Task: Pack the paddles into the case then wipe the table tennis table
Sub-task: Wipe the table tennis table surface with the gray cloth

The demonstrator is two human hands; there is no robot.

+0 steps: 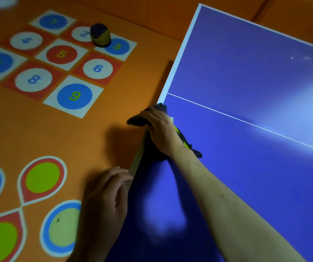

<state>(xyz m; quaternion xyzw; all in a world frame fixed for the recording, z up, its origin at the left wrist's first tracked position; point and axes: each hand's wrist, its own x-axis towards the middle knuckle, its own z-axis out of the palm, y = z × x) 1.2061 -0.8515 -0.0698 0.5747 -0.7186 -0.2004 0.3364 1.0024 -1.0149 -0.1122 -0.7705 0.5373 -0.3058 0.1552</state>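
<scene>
The blue table tennis table (246, 157) fills the right half of the head view, with a white edge band and a thin white centre line. My right hand (161, 129) grips a dark cloth (138, 120) with yellow marks and presses it on the table's left edge, just below the centre line. Part of the cloth hangs over the edge. My left hand (104, 195) rests on the same edge nearer to me, fingers curled over the rim. No paddles or case are in view.
Left of the table lies an orange floor mat (114, 129) printed with numbered squares and coloured circles. A small dark blue and yellow ball (100, 35) sits on the mat near squares 2 and 3.
</scene>
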